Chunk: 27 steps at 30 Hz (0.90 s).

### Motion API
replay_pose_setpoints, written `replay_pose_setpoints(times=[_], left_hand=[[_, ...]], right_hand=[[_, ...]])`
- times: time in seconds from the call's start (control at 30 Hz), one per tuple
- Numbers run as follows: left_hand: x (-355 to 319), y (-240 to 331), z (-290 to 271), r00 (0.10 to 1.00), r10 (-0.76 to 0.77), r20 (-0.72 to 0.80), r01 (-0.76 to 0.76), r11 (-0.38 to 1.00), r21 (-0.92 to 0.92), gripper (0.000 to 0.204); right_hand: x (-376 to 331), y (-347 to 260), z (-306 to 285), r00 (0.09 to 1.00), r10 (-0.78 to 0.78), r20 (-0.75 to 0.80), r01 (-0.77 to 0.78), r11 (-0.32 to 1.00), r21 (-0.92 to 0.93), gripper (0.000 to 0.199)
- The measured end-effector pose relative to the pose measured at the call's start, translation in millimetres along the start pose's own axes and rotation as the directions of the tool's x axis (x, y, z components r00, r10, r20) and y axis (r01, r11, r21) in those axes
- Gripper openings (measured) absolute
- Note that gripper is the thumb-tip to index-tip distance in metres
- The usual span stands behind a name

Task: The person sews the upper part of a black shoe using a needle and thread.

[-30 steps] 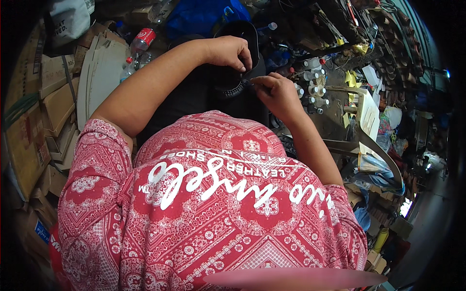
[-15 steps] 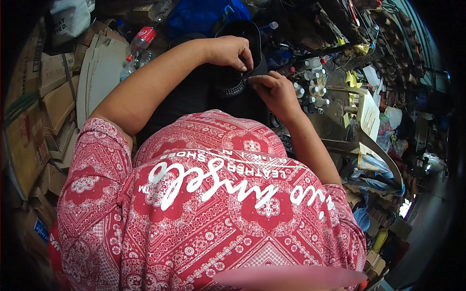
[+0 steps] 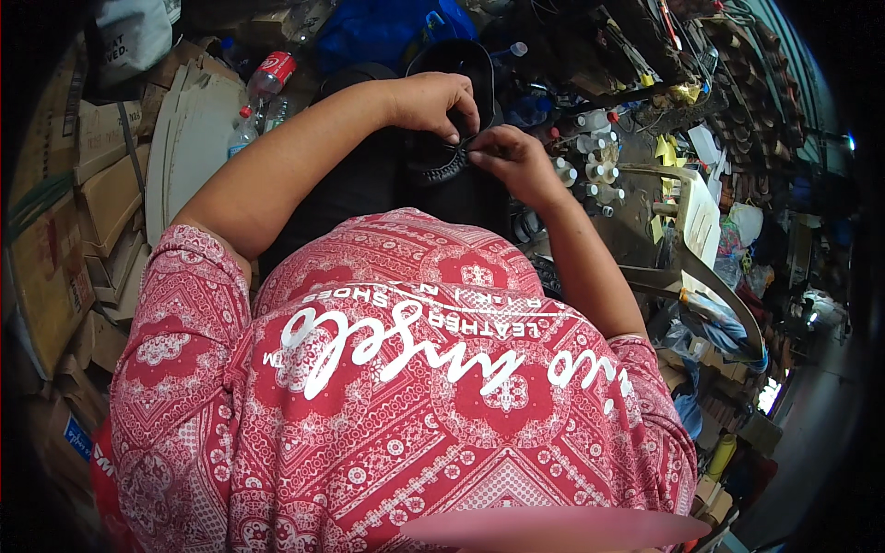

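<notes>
A black shoe (image 3: 439, 173) rests over my dark-clothed lap, its long hollow opening facing up. A ridged, stitched-looking band runs along its near rounded end. My left hand (image 3: 438, 103) reaches over it from the left, thumb and fingers closed in a pinch at the inner rim. From the right, my right hand (image 3: 512, 161) pinches close to the same spot on the rim, its fingertips almost meeting the left ones. Anything thin between the right fingertips is too small and dark to make out.
Flattened cardboard (image 3: 115, 207) and plastic bottles (image 3: 269, 74) lie to my left. A blue bag (image 3: 355, 32) sits beyond the shoe. On the right are several small capped bottles (image 3: 604, 172), a pale plastic chair (image 3: 702, 221) and piled clutter.
My right hand has shifted slightly up and left, closer to the left fingertips. The left hand has moved only a little, and the shoe stays nearly in place.
</notes>
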<state>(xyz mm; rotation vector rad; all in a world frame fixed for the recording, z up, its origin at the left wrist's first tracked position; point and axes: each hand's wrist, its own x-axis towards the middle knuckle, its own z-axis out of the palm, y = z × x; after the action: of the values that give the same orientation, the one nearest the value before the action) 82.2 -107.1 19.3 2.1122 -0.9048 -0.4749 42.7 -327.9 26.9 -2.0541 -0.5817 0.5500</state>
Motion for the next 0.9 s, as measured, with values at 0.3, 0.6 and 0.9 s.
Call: replay_pose_setpoints(times=[0.3, 0.6, 0.9], left_hand=[[-46.9, -0.4, 5.4, 0.84, 0.091, -0.536, -0.061, 0.995, 0.074, 0.033], [-86.0, 40.8, 44.1, 0.859, 0.0, -0.511, 0.21, 0.912, 0.353, 0.018], [-76.8, 31.2, 29.8, 0.885, -0.059, -0.462, 0.143, 0.979, 0.148, 0.015]], right_hand=[[-15.0, -23.9, -1.5, 0.995, -0.05, -0.088, 0.032, 0.982, -0.187, 0.016], [-36.8, -18.2, 21.1, 0.947, -0.26, -0.187, 0.109, 0.81, -0.576, 0.024], [-14.4, 4.7, -9.6, 0.993, -0.113, -0.027, 0.098, 0.939, -0.33, 0.025]])
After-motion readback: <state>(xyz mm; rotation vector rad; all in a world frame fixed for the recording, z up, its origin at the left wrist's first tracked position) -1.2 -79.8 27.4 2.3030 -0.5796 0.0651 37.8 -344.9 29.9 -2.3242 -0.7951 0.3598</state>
